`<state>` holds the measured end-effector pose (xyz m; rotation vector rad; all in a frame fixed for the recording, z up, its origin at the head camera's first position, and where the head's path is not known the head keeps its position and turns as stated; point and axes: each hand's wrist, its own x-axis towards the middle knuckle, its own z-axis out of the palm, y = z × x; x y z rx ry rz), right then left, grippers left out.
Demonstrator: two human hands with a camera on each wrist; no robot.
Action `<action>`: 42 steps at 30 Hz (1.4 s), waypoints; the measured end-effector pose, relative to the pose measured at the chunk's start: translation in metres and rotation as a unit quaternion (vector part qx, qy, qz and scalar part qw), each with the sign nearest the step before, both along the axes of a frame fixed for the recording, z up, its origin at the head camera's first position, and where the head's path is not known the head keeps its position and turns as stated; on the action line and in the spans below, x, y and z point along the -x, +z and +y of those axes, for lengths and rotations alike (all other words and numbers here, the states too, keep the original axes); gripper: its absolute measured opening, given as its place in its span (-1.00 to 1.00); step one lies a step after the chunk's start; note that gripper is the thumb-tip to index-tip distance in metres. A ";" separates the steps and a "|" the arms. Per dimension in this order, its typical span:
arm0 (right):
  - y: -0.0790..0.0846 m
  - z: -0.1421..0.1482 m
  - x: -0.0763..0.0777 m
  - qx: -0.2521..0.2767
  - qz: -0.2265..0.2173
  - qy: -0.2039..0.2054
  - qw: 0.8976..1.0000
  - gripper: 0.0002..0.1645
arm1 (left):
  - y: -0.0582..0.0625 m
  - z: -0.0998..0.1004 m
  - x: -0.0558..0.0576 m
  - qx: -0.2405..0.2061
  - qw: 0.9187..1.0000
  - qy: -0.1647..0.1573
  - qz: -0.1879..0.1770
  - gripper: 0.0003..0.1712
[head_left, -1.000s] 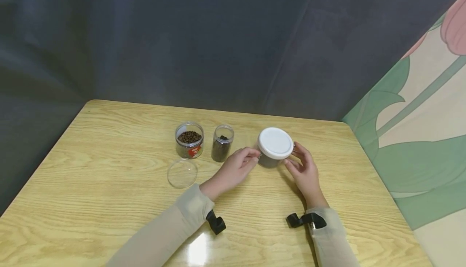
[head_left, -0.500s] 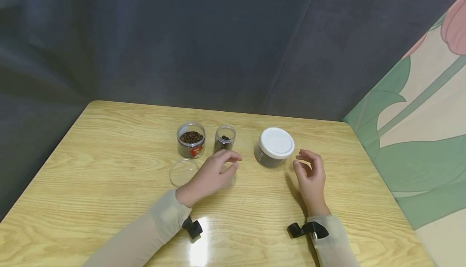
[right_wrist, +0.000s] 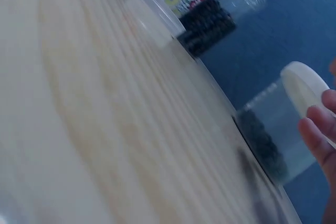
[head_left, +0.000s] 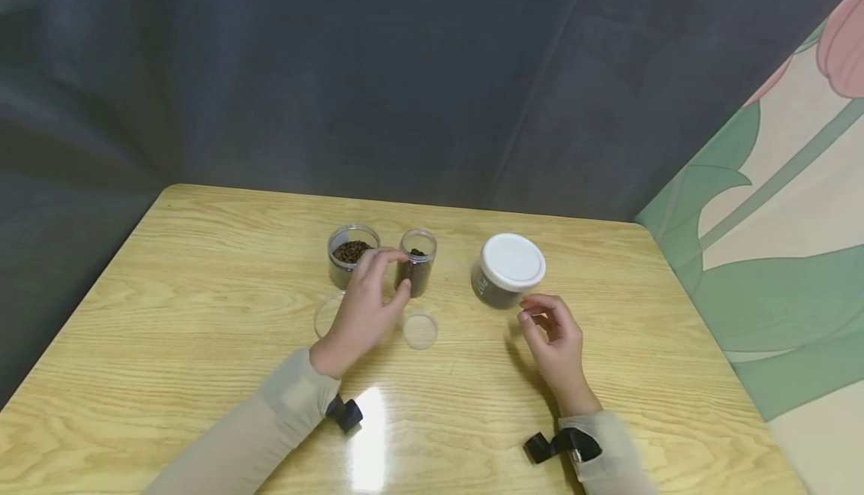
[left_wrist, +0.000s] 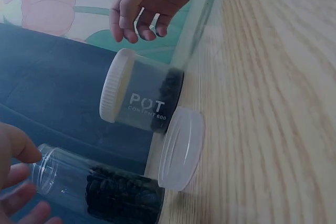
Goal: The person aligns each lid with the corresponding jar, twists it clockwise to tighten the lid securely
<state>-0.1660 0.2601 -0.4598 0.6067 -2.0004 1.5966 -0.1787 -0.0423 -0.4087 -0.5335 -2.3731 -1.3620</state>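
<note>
My left hand point(head_left: 364, 304) reaches to the narrow clear jar point(head_left: 417, 274), thumb and fingers parted at its left side. In the left wrist view, an index fingertip overlaps the rim of that lidless jar point(left_wrist: 68, 177), which holds dark beans. A small clear lid point(head_left: 420, 330) lies in front of it. My right hand point(head_left: 555, 341) hovers with loosely bent fingers and nothing in them, just in front of the white-lidded jar point(head_left: 509, 274). This wider jar, printed "POT", has dark contents low inside and its lid on.
Left of the narrow jar stands an open wide jar point(head_left: 343, 271) of brown beans, partly behind my left hand. A larger clear lid point(head_left: 322, 319) lies before it, mostly covered by that hand. Dark cloth point(head_left: 378, 90) hangs behind the wooden table point(head_left: 202, 270).
My left hand has gone left from the white-lidded jar to the narrow jar, baring the small lid. My right hand has let go of the white-lidded jar and drawn back toward me.
</note>
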 end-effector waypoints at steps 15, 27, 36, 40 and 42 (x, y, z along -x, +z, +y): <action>0.007 -0.041 -0.004 -0.099 -0.051 0.085 0.990 -0.53 | 0.005 0.005 0.018 0.004 0.993 0.005 -0.122 -0.11; -0.003 -0.063 0.008 -0.215 -0.067 0.092 0.970 -0.35 | 0.005 0.007 0.028 0.006 0.986 -0.016 -0.164 -0.07; -0.002 -0.079 0.010 -0.301 -0.094 0.101 0.944 -0.20 | 0.003 0.008 0.028 -0.001 0.984 -0.018 -0.176 -0.16; -0.002 -0.082 0.011 -0.318 -0.109 0.103 0.936 -0.17 | 0.001 0.008 0.028 0.001 0.985 -0.019 -0.174 -0.22; -0.003 -0.082 0.011 -0.322 -0.111 0.102 0.935 -0.18 | 0.000 0.008 0.028 0.002 0.985 -0.020 -0.171 -0.23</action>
